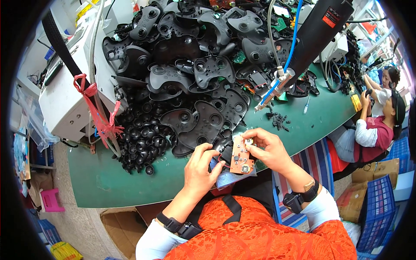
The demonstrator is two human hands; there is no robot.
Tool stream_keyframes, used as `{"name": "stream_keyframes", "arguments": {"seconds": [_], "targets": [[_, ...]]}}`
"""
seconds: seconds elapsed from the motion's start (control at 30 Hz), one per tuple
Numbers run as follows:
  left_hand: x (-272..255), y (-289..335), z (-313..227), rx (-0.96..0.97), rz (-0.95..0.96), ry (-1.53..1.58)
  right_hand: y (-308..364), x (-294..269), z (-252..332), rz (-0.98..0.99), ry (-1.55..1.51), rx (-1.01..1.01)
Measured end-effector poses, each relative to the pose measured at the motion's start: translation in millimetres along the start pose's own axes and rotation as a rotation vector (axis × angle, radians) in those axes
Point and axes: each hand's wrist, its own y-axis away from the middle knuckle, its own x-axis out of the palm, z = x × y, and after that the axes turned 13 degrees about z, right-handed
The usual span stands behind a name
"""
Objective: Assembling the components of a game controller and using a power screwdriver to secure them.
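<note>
My right hand [269,151] pinches the upper right edge of a reddish-brown circuit board [236,159] with small buttons and round parts on it. My left hand [200,169] is to the left of the board, thumb and fingers curled together beside a black plastic part [225,149]. A thin red wire [225,166] runs between the left thumb and the board; I cannot make out exactly what these fingers hold. Under the board, near the table's front edge, lies a blue-and-white patterned pad [232,178], partly hidden.
Black game controller shells [203,125] pile up ahead on the green table [117,186]. Black thumbstick caps [141,136] heap at left beside a white machine [73,99]. A hanging screwdriver tool [277,84] with a blue hose is above small black pieces [277,120]. Two people sit at right.
</note>
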Motion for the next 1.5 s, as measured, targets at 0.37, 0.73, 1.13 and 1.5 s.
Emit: {"name": "stream_keyframes", "arguments": {"seconds": [0.37,0.73,1.13,1.5], "targets": [[-4,-2,-12,-0.074,0.005,0.097,-2,3,-4,0.028,0.008,0.013],[-11,30,-8,-0.402,0.143,0.306,-2,-1,9,0.094,0.244,0.013],[-4,10,-4,-0.5,0.229,0.721,10,-10,10,0.031,0.276,-0.083],[-19,-17,-25,-0.039,0.078,0.107,10,-31,1,0.028,-0.128,0.082]]}}
